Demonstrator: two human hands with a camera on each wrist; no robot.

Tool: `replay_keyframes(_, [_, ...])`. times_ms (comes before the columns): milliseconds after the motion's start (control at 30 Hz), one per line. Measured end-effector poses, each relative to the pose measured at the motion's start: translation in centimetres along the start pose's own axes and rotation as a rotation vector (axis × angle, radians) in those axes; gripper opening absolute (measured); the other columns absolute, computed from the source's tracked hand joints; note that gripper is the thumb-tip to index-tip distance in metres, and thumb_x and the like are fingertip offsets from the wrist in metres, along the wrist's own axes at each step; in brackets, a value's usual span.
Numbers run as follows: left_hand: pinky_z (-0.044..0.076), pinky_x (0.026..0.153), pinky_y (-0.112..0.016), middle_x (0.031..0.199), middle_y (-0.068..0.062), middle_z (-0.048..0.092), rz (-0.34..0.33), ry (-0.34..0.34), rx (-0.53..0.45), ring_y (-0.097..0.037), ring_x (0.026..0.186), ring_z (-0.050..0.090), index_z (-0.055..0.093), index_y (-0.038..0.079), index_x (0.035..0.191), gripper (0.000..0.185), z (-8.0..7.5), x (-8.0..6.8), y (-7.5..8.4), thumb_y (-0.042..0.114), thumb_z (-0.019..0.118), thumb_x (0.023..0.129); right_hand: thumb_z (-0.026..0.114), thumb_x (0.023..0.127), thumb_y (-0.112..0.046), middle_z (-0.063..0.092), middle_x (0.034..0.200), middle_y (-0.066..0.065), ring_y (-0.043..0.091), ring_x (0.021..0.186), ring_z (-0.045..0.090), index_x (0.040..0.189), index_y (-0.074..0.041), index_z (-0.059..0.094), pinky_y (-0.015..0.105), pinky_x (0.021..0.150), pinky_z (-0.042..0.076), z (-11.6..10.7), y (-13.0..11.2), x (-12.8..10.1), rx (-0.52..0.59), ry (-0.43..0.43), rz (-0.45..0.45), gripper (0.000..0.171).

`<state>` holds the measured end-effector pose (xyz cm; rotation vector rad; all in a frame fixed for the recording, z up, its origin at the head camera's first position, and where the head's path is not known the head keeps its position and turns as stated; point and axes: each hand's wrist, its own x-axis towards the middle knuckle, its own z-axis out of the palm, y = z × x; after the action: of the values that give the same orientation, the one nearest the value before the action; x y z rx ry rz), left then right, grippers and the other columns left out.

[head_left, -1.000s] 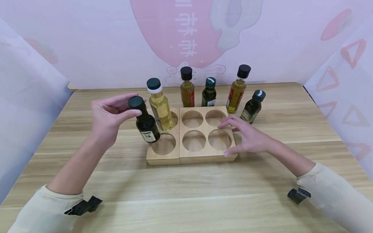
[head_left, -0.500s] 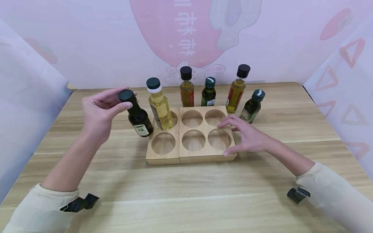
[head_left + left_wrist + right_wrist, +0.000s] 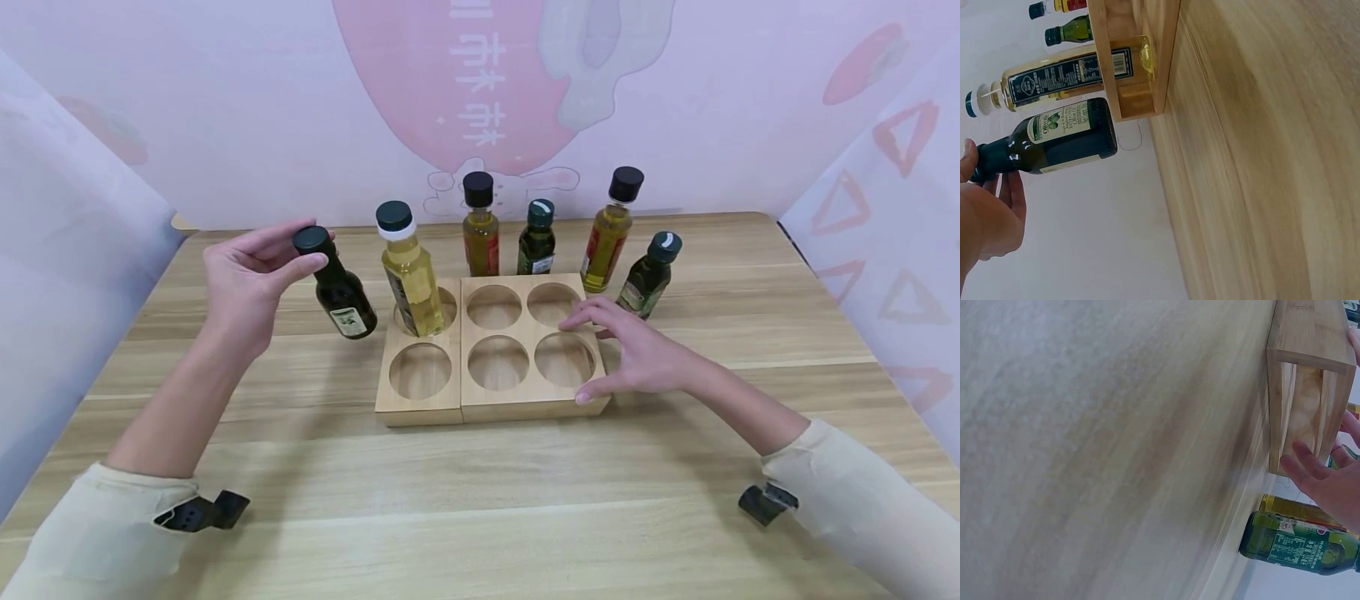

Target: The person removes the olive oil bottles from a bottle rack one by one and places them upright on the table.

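Observation:
My left hand [image 3: 247, 279] pinches the black cap of a dark olive oil bottle [image 3: 339, 287], holding it tilted just above the table, left of the wooden rack [image 3: 457, 404]. In the left wrist view that dark bottle [image 3: 1054, 140] hangs beside the rack's end. A pale yellow oil bottle [image 3: 408, 271] stands in the rack's back left hole. My right hand [image 3: 637, 354] rests with straight fingers on the rack's right end, thumb against its front corner. The other holes of the rack hold nothing.
Behind the rack stand an amber bottle [image 3: 481, 225], a small dark green bottle [image 3: 537, 239], a taller amber bottle [image 3: 611, 229] and another green one [image 3: 649, 275]. Pale printed walls enclose the wooden table [image 3: 480, 500] on three sides.
My left hand has carried the dark bottle leftward and back, away from over the rack's front left hole. The right hand has stayed on the rack.

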<state>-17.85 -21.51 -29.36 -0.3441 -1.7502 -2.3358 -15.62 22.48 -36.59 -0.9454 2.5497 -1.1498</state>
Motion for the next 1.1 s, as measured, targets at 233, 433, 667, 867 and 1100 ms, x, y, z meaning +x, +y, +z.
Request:
replay_keyframes(233, [0.058,0.086,-0.021,0.097,-0.005,0.080,-0.033,0.012,0.060,-0.013,0.089,0.077,0.075,-0.004,0.117,0.038,-1.0,0.8,-0.6,-0.019,0.077,0.082,0.097,0.071,-0.026,0.045,0.145,0.021,0.036,0.134,0.046,0.137,-0.006,0.059,0.063,0.106,0.046,0.0,-0.2,0.0,0.009,0.003,0.006,0.078])
replay_keyframes(433, [0.058,0.086,-0.020,0.097,-0.002,0.080,-0.062,0.038,0.132,-0.010,0.090,0.077,0.078,0.002,0.115,0.037,-1.3,1.7,-1.3,-0.015,0.080,0.081,0.098,0.071,-0.026,0.046,0.144,0.020,0.036,0.133,0.047,0.137,-0.005,0.059,0.063,0.106,0.047,-0.1,-0.3,0.0,0.010,0.001,0.000,0.079])
replay_keyframes(667, [0.059,0.082,-0.020,0.093,-0.001,0.080,-0.077,0.064,0.134,-0.010,0.087,0.077,0.079,0.002,0.110,0.036,-1.3,2.9,-2.2,-0.016,0.081,0.079,0.098,0.071,-0.027,0.046,0.144,0.020,0.034,0.134,0.046,0.137,-0.005,0.059,0.062,0.107,0.046,0.0,-0.3,0.0,0.008,-0.001,0.011,0.080])
replay_keyframes(867, [0.059,0.081,-0.020,0.091,0.000,0.080,-0.096,0.069,0.159,-0.009,0.084,0.077,0.079,-0.001,0.110,0.035,-1.1,3.5,-2.9,-0.018,0.080,0.079,0.098,0.071,-0.027,0.047,0.143,0.017,0.033,0.132,0.047,0.136,-0.005,0.059,0.062,0.106,0.046,0.1,-0.2,0.0,0.007,-0.001,0.004,0.079])
replay_keyframes(1100, [0.059,0.083,-0.020,0.091,0.001,0.080,-0.123,0.056,0.182,-0.009,0.087,0.076,0.080,0.004,0.106,0.033,-0.5,4.3,-3.2,-0.015,0.082,0.079,0.098,0.070,-0.027,0.047,0.142,0.016,0.032,0.131,0.047,0.136,-0.005,0.059,0.062,0.106,0.046,0.1,-0.3,0.1,0.005,0.001,0.005,0.079])
